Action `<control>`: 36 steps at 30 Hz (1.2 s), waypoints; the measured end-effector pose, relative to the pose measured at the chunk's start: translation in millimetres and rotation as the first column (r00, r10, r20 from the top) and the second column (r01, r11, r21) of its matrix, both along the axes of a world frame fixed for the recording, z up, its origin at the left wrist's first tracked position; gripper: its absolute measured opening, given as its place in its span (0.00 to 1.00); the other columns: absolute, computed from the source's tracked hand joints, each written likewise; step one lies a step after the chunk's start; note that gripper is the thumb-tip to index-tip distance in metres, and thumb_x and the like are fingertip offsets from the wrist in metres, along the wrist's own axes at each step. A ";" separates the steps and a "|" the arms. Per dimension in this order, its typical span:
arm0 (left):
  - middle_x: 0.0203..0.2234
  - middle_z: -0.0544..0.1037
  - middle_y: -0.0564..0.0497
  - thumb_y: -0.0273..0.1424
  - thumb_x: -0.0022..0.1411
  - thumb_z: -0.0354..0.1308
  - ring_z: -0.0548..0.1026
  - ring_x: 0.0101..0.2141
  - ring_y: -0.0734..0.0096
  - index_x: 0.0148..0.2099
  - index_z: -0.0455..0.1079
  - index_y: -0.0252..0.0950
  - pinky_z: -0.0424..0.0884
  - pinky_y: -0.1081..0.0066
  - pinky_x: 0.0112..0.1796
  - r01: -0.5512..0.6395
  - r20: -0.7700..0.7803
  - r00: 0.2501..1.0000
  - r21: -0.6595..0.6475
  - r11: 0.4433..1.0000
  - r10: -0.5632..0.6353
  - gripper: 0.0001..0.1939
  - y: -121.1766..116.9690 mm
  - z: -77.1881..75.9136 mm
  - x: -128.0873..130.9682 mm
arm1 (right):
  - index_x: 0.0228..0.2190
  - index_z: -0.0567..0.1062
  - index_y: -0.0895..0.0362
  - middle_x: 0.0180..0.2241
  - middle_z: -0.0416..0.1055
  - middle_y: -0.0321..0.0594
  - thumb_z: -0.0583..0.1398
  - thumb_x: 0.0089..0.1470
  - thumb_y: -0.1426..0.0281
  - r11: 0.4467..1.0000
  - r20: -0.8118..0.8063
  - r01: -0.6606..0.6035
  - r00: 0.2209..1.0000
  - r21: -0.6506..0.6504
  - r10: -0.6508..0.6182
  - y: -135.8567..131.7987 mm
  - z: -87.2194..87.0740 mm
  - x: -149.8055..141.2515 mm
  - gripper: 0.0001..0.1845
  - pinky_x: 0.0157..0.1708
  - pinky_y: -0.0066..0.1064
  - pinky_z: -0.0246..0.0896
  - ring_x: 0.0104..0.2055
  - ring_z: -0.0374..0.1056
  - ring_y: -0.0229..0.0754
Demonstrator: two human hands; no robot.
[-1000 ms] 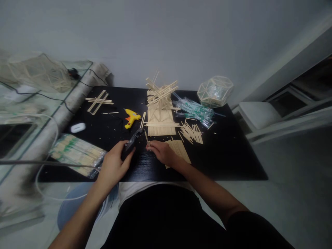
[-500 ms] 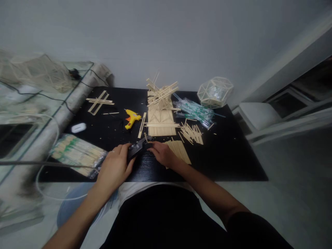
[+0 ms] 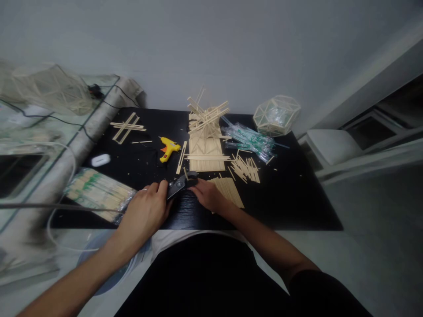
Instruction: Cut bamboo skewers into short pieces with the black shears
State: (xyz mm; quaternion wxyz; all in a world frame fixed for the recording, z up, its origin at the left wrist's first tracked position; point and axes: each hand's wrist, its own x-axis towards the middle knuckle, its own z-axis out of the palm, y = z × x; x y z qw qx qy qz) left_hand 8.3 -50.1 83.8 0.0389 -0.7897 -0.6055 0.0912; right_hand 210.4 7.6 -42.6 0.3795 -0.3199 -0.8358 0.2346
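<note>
My left hand [image 3: 148,204] is wrapped around a dark hand cutter [image 3: 176,187] with screws on its body and a curved jaw at the far end. The palm hides its handles. A short wooden stick [image 3: 186,173] stands up at the jaw. My right hand [image 3: 206,192] is closed beside that jaw, its fingertips pinching at the stick's lower end, which the tool partly covers. Flat wooden sticks [image 3: 229,191] lie side by side just right of my right hand. Beyond the hands, a wider row of sticks [image 3: 206,165] carries a built-up stick frame [image 3: 208,119].
On the black table [image 3: 280,198] lie a yellow glue gun [image 3: 169,148], a white case [image 3: 100,160], crossed stick frames [image 3: 127,127], a loose pile of cut sticks [image 3: 246,168] and plastic wrappers [image 3: 249,141]. A bagged stick pack [image 3: 99,193] sits left; a polyhedral stick frame [image 3: 276,115] stands back right.
My left hand has rolled slightly and its fingers have drawn in tighter on the cutter, showing more of the tool's face. My right hand stays at the jaw.
</note>
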 end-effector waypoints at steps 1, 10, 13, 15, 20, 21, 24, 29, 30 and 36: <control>0.33 0.76 0.40 0.34 0.72 0.51 0.79 0.33 0.51 0.44 0.68 0.34 0.71 0.62 0.34 0.001 -0.005 1.000 -0.002 1.000 -0.001 0.09 0.0 0.2 0.3 | 0.42 0.81 0.55 0.44 0.80 0.44 0.58 0.67 0.76 1.000 0.008 0.008 1.000 -0.008 -0.008 -0.2 0.2 -0.1 0.11 0.54 0.38 0.73 0.50 0.77 0.46; 0.32 0.75 0.42 0.22 0.70 0.44 0.80 0.31 0.52 0.46 0.67 0.33 0.67 0.65 0.27 -0.055 -0.095 0.994 -0.058 0.997 0.049 0.10 -2.1 3.9 2.2 | 0.39 0.80 0.57 0.40 0.79 0.45 0.56 0.70 0.75 1.000 0.019 0.017 1.000 0.024 -0.017 -2.6 5.5 -1.4 0.12 0.51 0.36 0.73 0.47 0.76 0.45; 0.33 0.76 0.42 0.21 0.70 0.42 0.81 0.31 0.52 0.47 0.67 0.34 0.66 0.66 0.26 -0.084 -0.109 0.991 -0.067 0.994 0.076 0.13 -2.5 4.7 2.9 | 0.39 0.79 0.57 0.40 0.79 0.46 0.56 0.70 0.75 1.000 0.000 0.021 1.000 0.021 -0.021 -2.7 5.3 -2.1 0.11 0.51 0.36 0.73 0.46 0.76 0.45; 0.34 0.77 0.42 0.21 0.70 0.42 0.81 0.32 0.52 0.47 0.67 0.34 0.66 0.66 0.26 -0.091 -0.100 0.991 -0.074 0.993 0.084 0.13 -2.4 3.6 2.2 | 0.38 0.79 0.56 0.39 0.79 0.45 0.56 0.69 0.74 0.999 -0.001 0.027 1.000 0.017 -0.027 -2.5 4.6 -2.7 0.11 0.50 0.35 0.72 0.46 0.77 0.45; 0.38 0.78 0.41 0.22 0.68 0.48 0.81 0.36 0.52 0.46 0.68 0.35 0.71 0.63 0.33 -0.068 -0.031 0.997 -0.039 0.997 0.067 0.09 1.4 -3.5 -6.2 | 0.39 0.79 0.56 0.40 0.80 0.44 0.57 0.69 0.72 0.998 -0.011 0.017 1.000 -0.056 -0.017 -2.8 13.3 -3.1 0.10 0.49 0.34 0.72 0.45 0.77 0.44; 0.38 0.78 0.41 0.23 0.67 0.49 0.81 0.37 0.52 0.46 0.68 0.35 0.71 0.63 0.34 -0.072 -0.019 0.997 -0.029 0.997 0.071 0.09 2.9 -5.4 -9.1 | 0.39 0.79 0.57 0.40 0.81 0.44 0.57 0.70 0.71 0.995 -0.025 0.009 1.000 -0.095 -0.011 -2.9 18.1 -2.3 0.10 0.48 0.34 0.71 0.44 0.77 0.44; 0.39 0.78 0.40 0.28 0.68 0.53 0.80 0.39 0.51 0.49 0.69 0.34 0.72 0.62 0.37 -0.121 0.058 0.991 -0.012 0.993 0.121 0.09 6.8 -11.6 -20.1 | 0.41 0.80 0.56 0.42 0.81 0.43 0.59 0.68 0.71 0.976 -0.055 0.000 0.998 -0.219 -0.012 -1.7 35.2 3.3 0.08 0.49 0.33 0.69 0.45 0.77 0.42; 0.45 0.78 0.39 0.34 0.70 0.52 0.80 0.43 0.51 0.54 0.70 0.34 0.72 0.63 0.39 -0.259 0.188 0.950 0.026 0.966 0.249 0.15 5.7 -24.7 -37.9 | 0.39 0.82 0.58 0.35 0.79 0.41 0.66 0.60 0.76 0.905 0.139 0.211 0.975 -0.369 -0.171 4.9 49.8 13.6 0.05 0.44 0.34 0.67 0.39 0.74 0.42; 0.46 0.78 0.39 0.34 0.70 0.51 0.80 0.42 0.53 0.55 0.71 0.35 0.72 0.63 0.39 -0.268 0.203 0.944 0.016 0.963 0.259 0.15 4.4 -27.6 -39.6 | 0.39 0.82 0.58 0.33 0.78 0.40 0.68 0.58 0.76 0.892 0.201 0.244 0.963 -0.381 -0.178 5.8 49.4 13.2 0.06 0.43 0.34 0.66 0.36 0.73 0.41; 0.37 0.81 0.46 0.46 0.72 0.49 0.81 0.37 0.58 0.45 0.72 0.39 0.69 0.67 0.37 -0.170 0.396 0.889 -0.184 0.968 0.231 0.18 -1.3 -39.1 -32.2 | 0.36 0.79 0.58 0.35 0.78 0.44 0.68 0.58 0.76 0.893 0.419 0.320 0.892 -0.318 -0.171 4.1 44.0 -3.4 0.04 0.43 0.36 0.67 0.38 0.73 0.45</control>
